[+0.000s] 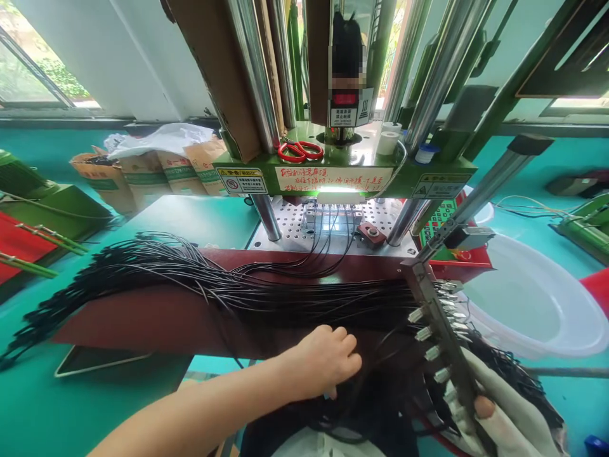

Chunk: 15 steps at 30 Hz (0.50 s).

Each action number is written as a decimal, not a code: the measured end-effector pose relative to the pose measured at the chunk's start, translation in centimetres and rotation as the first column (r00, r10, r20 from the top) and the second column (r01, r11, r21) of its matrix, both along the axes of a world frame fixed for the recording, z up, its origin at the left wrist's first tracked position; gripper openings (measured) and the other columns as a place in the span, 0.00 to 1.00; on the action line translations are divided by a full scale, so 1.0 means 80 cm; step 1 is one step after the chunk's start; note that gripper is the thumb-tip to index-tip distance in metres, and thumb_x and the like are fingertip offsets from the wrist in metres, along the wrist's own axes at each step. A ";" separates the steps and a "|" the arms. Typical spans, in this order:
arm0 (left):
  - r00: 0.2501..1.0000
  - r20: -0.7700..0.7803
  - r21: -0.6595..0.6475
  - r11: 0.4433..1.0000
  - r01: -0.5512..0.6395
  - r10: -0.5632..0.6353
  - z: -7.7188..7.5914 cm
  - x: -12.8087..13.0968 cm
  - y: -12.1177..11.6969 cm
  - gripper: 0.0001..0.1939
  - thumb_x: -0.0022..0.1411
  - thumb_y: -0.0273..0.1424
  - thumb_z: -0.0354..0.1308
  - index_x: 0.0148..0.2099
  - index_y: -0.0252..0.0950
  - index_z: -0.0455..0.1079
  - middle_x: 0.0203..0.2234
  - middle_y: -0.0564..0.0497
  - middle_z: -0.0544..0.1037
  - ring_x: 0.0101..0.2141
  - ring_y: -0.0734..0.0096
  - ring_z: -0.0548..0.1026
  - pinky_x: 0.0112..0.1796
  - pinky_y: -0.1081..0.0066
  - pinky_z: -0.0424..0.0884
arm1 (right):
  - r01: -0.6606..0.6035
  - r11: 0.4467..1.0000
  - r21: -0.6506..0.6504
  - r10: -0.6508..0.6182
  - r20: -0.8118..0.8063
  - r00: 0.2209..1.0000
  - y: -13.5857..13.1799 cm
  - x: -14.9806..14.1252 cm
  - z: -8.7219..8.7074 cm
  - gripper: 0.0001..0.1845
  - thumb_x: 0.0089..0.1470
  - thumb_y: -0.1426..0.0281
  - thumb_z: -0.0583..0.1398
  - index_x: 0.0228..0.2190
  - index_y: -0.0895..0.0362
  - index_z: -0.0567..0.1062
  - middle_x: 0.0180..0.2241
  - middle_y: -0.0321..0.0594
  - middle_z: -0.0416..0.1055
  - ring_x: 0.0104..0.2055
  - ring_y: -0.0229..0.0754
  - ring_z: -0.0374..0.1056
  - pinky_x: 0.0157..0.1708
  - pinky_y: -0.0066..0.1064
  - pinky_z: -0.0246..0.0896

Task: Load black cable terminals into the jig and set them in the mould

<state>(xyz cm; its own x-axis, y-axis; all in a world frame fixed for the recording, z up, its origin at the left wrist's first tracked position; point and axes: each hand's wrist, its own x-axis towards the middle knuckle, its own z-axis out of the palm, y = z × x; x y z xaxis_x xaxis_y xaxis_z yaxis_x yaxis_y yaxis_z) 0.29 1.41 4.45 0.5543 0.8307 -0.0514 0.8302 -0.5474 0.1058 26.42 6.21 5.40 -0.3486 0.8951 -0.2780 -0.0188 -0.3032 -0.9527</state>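
Note:
My bare left hand [330,358] is closed, its fingers curled downward over dark, blurred cables. What lies inside those fingers is hidden. In a white glove with a bare thumb tip, my right hand [504,400] grips a long metal bar [445,336]. Small silvery connectors [432,353] stick out along both sides of the bar. A thick bundle of thin black cables [285,295] lies across a dark red board [143,324], stretching from the far left to the bar. Several black cables also lead up into a mould [330,222] on the press bed.
A green press [295,181] with steel columns stands ahead, carrying warning labels. Red-handled scissors [301,151] rest on its ledge. At right are a large white tub [566,298] and a red tray [480,254]. Cardboard boxes [143,178] stand at back left. A person's head shows behind the press.

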 end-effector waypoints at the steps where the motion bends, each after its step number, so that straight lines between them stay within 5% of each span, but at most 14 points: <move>1: 0.997 -0.081 0.050 0.999 0.011 -0.007 -0.004 0.005 -0.006 0.06 0.53 0.31 0.56 0.33 0.36 0.63 0.28 0.49 0.68 0.30 0.66 0.66 0.22 0.72 0.56 | 0.011 1.000 0.002 -0.011 0.003 1.000 -0.003 -0.001 0.002 0.26 0.43 0.56 0.61 0.46 0.48 0.69 0.22 0.41 0.68 0.17 0.37 0.58 0.11 0.25 0.48; 9: 0.985 -0.161 0.122 0.989 0.079 -0.059 0.024 -0.006 -0.026 0.03 0.59 0.24 0.46 0.33 0.36 0.59 0.24 0.53 0.65 0.22 0.71 0.63 0.18 0.70 0.51 | 0.080 0.991 -0.104 -0.085 -0.036 0.996 -0.023 -0.009 -0.001 0.29 0.45 0.56 0.60 0.50 0.49 0.65 0.23 0.39 0.67 0.19 0.33 0.57 0.13 0.21 0.45; 15: 0.982 -0.015 0.268 0.947 -0.177 0.188 0.010 -0.026 0.018 0.05 0.62 0.26 0.43 0.34 0.36 0.59 0.26 0.53 0.67 0.26 0.72 0.65 0.24 0.71 0.57 | -0.096 0.995 -0.032 0.097 0.030 0.995 0.013 -0.017 0.011 0.30 0.48 0.56 0.58 0.52 0.52 0.63 0.21 0.36 0.65 0.17 0.30 0.54 0.11 0.18 0.45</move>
<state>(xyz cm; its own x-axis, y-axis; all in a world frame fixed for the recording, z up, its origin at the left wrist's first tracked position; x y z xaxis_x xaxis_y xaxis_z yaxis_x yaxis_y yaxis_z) -1.78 2.87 5.22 0.3936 0.9044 0.1649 0.9192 -0.3896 -0.0571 25.09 7.24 6.26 -0.4236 0.8486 -0.3168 0.0418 -0.3310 -0.9427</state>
